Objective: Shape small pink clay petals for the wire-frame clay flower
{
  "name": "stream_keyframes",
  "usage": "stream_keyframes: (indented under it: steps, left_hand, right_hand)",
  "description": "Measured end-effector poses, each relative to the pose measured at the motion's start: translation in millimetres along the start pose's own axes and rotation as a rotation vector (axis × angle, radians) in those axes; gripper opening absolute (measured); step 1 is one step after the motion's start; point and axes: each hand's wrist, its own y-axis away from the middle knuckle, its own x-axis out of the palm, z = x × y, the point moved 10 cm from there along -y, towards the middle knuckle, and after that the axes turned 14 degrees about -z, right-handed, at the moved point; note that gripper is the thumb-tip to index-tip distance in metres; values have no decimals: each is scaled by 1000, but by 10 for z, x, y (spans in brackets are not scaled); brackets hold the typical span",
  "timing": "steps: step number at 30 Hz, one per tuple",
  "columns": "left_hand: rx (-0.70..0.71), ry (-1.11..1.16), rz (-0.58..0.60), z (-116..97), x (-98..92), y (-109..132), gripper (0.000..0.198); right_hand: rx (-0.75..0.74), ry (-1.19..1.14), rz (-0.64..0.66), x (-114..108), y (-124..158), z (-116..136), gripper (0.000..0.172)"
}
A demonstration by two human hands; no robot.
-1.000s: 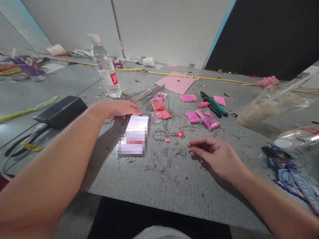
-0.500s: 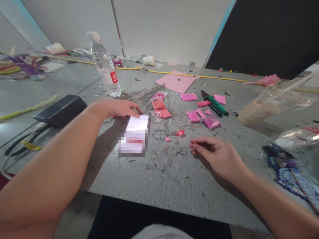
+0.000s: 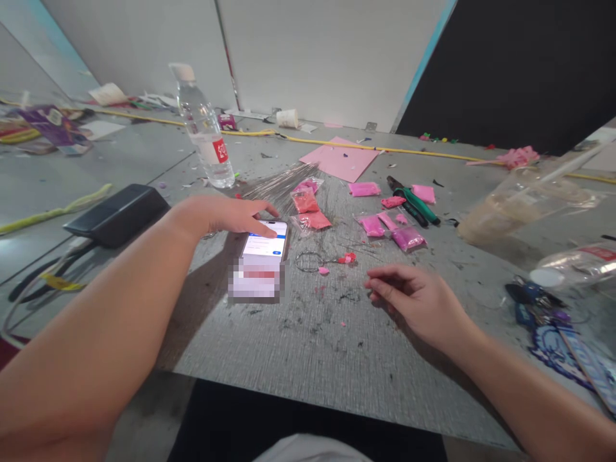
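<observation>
My left hand reaches over the grey table, its fingers stretched out and a fingertip touching the lit screen of a phone that lies flat in front of me. My right hand rests on the table to the right, fingers loosely curled, holding nothing I can see. Between the hands lie a small wire ring with a pink bit. Several small bags of pink and red beads sit beyond the phone, next to a bundle of thin wires.
A water bottle stands at the back left, a black case to the left. Green-handled pliers and a pink sheet lie farther back. A plastic cup lies tipped at the right, with keys nearby.
My left fingers slid a little down onto the phone's screen, and the screen's content changed, now showing a blue band. My right hand has barely moved.
</observation>
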Motion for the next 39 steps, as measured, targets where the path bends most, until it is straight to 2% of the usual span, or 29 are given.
stream_keyframes:
  steps: [3,5,10,14,16,19,21,22,24,26,27,30,33,35,37,39]
  left_hand:
    - [-4,-23,-8,-79,42,44,107]
    - [0,-59,2,-112,81,56,113]
    - [-10,-108,-2,-102,111,38,115]
    - [-27,-45,-58,-99,84,39,113]
    - [-43,57,-170,-147,-24,79,100]
    - [-39,161,-455,-324,-330,256,75]
    - [23,210,-609,-567,-485,445,56]
    - [89,325,-726,-720,-583,578,42]
    - [188,593,-780,-1010,-566,789,18]
    - [270,795,-671,-1332,-354,938,10]
    - [328,850,-597,-1513,-222,1017,12]
    - [348,895,-299,-1875,273,1171,18]
    - [277,957,-115,-1931,552,1215,25]
    - [221,1024,-49,-1877,606,1181,24]
    - [188,1110,11,-1842,621,1148,21]
    - [177,1215,87,-1867,649,1150,18]
  right_hand:
    - [18,-48,-32,-28,-4,6,30]
    - [32,-44,-38,-39,-4,-11,29]
    - [48,-6,-8,-18,10,-64,31]
    - [59,-83,-11,-7,24,-64,30]
    - [85,-113,-28,-19,27,-76,31]
    - [92,-131,-46,-49,23,-49,30]
    - [52,-120,-56,-82,12,16,28]
    - [22,-99,-60,-99,6,55,27]
    - [-40,-38,-68,-128,-3,128,26]
    - [-91,4,-73,-147,-5,188,27]
    - [-111,13,-75,-156,-2,216,27]
    - [-170,50,-65,-167,36,315,28]
    - [-252,82,-33,-171,144,504,24]
    - [-370,82,-15,-177,266,742,19]
    - [-555,138,14,-144,433,1041,9]
    - [-689,176,17,-112,568,1281,10]
